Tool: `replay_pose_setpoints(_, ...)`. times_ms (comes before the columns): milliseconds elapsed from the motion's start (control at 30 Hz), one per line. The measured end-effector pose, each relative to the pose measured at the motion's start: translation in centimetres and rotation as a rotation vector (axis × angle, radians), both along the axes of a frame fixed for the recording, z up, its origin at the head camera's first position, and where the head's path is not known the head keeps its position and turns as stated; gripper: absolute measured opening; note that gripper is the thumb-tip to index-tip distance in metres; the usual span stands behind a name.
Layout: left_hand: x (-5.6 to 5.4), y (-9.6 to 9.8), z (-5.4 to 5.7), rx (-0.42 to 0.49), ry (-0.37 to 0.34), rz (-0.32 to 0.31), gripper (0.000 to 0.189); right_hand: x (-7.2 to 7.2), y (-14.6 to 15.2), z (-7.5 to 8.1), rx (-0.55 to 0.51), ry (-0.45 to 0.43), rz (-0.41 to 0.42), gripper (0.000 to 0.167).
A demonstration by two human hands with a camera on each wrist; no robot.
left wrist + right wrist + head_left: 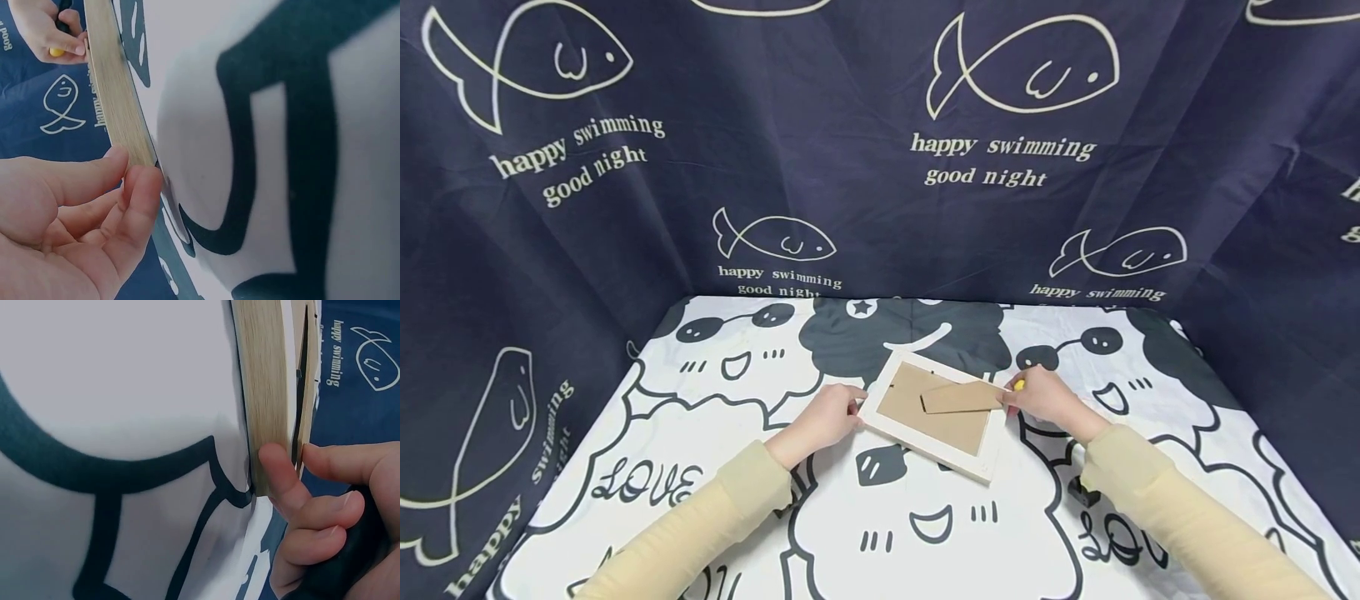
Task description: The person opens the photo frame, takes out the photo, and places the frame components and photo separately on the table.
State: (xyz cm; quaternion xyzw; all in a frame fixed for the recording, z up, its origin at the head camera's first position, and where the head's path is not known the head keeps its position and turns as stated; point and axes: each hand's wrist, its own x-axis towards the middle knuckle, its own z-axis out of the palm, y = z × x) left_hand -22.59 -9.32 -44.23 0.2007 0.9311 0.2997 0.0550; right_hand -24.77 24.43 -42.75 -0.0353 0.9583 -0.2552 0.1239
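Note:
A picture frame (925,444) lies back side up on the cloth, its white border around a brown backing board (898,396). The frame's brown stand leg (962,397) slants across the board to the right edge. My left hand (831,414) pinches the frame's left edge between thumb and fingers, seen close in the left wrist view. At the opposite edge, my right hand (1041,393) has one finger on the wooden side (265,381) and its thumb at the raised stand leg. Its other fingers curl round a black handle (369,528) with a yellow end (1019,385); the rest of that tool is hidden.
The table is covered by a white cloth (730,433) with black cartoon prints. A dark blue curtain (880,192) with fish drawings hangs behind it and along both sides. Beige sleeves (700,517) cover both forearms.

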Motion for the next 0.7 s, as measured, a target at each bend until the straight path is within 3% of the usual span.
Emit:
replay_pose_setpoints(467,-0.9,-0.4,-0.1,0.003,-0.035,0.014,0.043,0.9,0.1,-0.3,-0.023,0.013,0.001,0.021)
replay_pose_setpoints(700,-1.1,-0.4,0.0,0.006,-0.005,0.008,0.041,1.2,0.1,-0.1,-0.018,0.011,-0.004,0.021)
